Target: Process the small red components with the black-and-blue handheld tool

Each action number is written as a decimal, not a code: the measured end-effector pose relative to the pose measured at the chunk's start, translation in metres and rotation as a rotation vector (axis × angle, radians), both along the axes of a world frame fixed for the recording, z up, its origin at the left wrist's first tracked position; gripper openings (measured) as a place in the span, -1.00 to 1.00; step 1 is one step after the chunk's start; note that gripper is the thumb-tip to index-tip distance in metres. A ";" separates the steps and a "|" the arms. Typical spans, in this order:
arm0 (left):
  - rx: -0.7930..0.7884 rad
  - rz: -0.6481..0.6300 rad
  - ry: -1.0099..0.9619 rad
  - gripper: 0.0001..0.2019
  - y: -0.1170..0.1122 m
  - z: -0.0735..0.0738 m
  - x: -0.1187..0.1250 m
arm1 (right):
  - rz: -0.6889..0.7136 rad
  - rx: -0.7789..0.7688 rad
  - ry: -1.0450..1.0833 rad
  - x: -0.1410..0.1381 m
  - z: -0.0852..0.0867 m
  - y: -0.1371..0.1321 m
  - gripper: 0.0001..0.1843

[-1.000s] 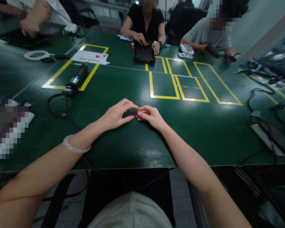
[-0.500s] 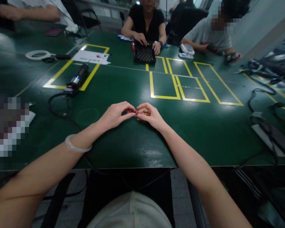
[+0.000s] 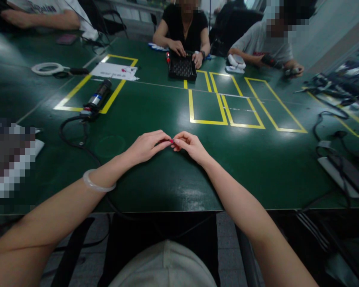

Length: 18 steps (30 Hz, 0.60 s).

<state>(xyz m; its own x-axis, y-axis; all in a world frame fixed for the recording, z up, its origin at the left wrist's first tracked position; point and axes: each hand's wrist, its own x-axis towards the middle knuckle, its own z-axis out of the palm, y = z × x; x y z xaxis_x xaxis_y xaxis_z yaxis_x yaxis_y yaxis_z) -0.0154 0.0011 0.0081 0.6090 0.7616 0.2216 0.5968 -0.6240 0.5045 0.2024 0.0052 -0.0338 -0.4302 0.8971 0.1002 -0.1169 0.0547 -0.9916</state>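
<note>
A small red piece point(image 3: 172, 141) shows between the fingertips of my two hands, just above the green table point(image 3: 155, 183). It is mostly covered by fingers, and its kind cannot be made out. My left hand point(image 3: 148, 146), with a pale bangle point(image 3: 97, 182) on the wrist, pinches it from the left between thumb and fingers. From the right, my right hand point(image 3: 190, 146) closes thumb and curled fingers on the same piece. The fingertips of both hands meet there.
A black cylindrical tool point(image 3: 97, 97) with a cable lies at left, near a white paper point(image 3: 113, 71). Yellow tape outlines point(image 3: 209, 122) mark the table. Across it, a person handles a black tray point(image 3: 182, 69). Cables and a grey-white box point(image 3: 341, 175) lie at right.
My fingers have shifted slightly around the small piece, and less of it shows; an orange part seen before is now hidden. Both hands stay in nearly the same place.
</note>
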 end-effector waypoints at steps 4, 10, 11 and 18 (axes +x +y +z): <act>0.016 -0.020 0.033 -0.66 0.002 -0.002 -0.003 | 0.000 -0.030 0.006 0.000 -0.005 0.002 -0.61; 0.029 -0.050 0.039 -0.67 0.004 -0.006 -0.005 | 0.010 -0.051 -0.013 0.000 -0.011 0.005 -0.60; 0.036 -0.048 0.044 -0.66 0.006 -0.006 -0.007 | 0.003 -0.040 -0.027 0.001 -0.012 0.006 -0.62; 0.218 0.381 0.109 -0.61 0.042 0.007 -0.065 | -0.049 0.021 -0.085 0.001 -0.010 0.006 -0.69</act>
<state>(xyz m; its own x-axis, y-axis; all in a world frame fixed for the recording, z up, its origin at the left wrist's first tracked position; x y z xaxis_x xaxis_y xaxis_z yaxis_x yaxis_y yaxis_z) -0.0801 0.0427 0.0152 0.3227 0.8786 0.3522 0.8470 -0.4341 0.3069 0.2036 0.0114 -0.0438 -0.3935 0.9154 0.0843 -0.0291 0.0793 -0.9964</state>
